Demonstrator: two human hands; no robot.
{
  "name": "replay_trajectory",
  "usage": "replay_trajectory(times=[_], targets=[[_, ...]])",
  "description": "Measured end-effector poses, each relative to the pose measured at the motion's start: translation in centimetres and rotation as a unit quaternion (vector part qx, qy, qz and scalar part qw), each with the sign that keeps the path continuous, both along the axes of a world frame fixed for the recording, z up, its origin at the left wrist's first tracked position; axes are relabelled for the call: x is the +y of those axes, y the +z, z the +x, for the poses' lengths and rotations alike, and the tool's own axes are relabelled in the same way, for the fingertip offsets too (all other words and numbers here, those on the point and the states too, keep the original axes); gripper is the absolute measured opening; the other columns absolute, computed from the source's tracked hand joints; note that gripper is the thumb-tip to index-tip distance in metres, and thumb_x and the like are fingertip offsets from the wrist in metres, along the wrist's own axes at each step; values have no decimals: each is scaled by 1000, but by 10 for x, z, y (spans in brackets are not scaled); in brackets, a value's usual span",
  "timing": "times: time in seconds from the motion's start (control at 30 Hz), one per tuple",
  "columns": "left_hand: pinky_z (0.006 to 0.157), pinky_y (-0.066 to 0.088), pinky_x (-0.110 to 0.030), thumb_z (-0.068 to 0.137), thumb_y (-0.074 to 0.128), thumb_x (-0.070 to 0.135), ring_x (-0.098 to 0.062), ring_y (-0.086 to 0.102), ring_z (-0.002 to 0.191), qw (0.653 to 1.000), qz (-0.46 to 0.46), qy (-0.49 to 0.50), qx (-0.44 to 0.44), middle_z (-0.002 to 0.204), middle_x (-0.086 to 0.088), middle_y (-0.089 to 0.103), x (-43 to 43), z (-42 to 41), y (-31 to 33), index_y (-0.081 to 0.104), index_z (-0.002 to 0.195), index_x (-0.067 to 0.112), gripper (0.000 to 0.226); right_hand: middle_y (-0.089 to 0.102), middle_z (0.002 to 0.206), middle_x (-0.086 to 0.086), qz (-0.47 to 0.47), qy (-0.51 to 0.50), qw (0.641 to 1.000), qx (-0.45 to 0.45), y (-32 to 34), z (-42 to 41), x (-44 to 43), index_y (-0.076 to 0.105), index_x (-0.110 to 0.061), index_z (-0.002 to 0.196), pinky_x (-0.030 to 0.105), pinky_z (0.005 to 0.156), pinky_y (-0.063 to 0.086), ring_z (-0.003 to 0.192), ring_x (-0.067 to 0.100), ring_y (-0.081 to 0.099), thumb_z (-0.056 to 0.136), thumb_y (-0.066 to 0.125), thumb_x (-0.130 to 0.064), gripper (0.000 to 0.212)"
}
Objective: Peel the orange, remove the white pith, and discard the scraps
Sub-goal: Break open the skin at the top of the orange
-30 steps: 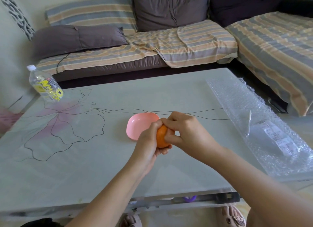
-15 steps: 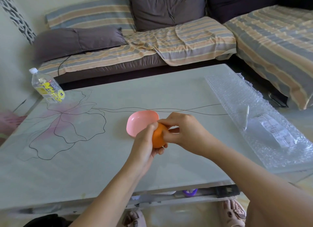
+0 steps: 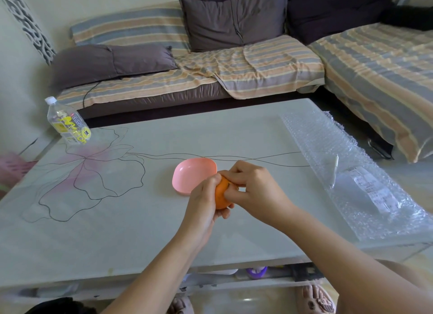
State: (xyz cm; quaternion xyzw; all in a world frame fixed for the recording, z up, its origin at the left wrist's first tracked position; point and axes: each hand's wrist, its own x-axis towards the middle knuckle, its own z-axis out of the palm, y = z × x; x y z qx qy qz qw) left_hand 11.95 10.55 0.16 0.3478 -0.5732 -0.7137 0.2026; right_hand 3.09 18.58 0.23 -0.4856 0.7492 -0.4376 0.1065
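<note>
An unpeeled orange (image 3: 222, 194) is held between both hands above the pale table (image 3: 140, 220), just right of a pink bowl (image 3: 193, 177). My left hand (image 3: 202, 203) cups the fruit from the left and below. My right hand (image 3: 255, 189) grips it from the right, with the thumb and fingertips pressed against the top of the skin. Most of the orange is hidden by my fingers. The bowl looks empty.
A plastic water bottle (image 3: 68, 123) stands at the table's far left corner. A sheet of bubble wrap (image 3: 346, 173) with a paper label covers the right side. A striped sofa (image 3: 234, 67) with dark cushions lies beyond the table.
The orange has turned a little in my hands and more of its skin shows. My right fingers have shifted onto its top. Both hands stay in about the same place.
</note>
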Motion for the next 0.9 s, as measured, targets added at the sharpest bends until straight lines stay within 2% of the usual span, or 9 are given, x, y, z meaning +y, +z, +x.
replay_trajectory(times=[0.3, 0.5, 0.6, 0.73, 0.9], targets=[[49, 41, -27, 94, 42, 24, -16, 53, 52, 999, 33, 34, -7, 62, -4, 64, 4, -9, 2, 67, 79, 13, 31, 53, 82, 2, -3, 1, 1000, -28, 2, -5, -3, 74, -14, 94, 10, 54, 39, 63, 2, 47, 78, 55, -4, 27], [48, 40, -27, 94, 41, 23, -16, 53, 52, 999, 33, 30, -2, 62, -3, 64, 7, -10, 3, 67, 76, 14, 33, 52, 82, 1, 1, 5, 1000, -16, 4, -7, 1, 74, -15, 94, 10, 53, 38, 62, 1, 47, 78, 54, -4, 28], [49, 40, -27, 94, 42, 24, -14, 54, 52, 999, 40, 28, 3, 63, -2, 64, 8, -11, 5, 67, 74, 15, 33, 52, 82, 0, 7, -3, 1000, 9, 2, -6, 0, 72, -15, 90, 14, 50, 37, 61, 9, 49, 77, 51, -12, 25], [53, 41, -28, 93, 43, 23, -10, 55, 53, 998, 64, 26, 14, 60, 1, 65, 11, -11, 7, 67, 64, 19, 38, 53, 84, 0, 3, -34, 999, 42, -2, -2, 0, 70, -16, 91, 22, 53, 39, 69, 18, 53, 71, 41, -19, 35], [60, 42, -30, 94, 42, 25, -14, 56, 64, 995, 92, 20, 35, 62, 0, 65, 12, -12, 3, 64, 74, 15, 32, 53, 83, 2, 1, -44, 997, 57, -3, -3, 0, 70, -14, 89, 27, 55, 40, 69, 20, 51, 71, 41, -19, 34]])
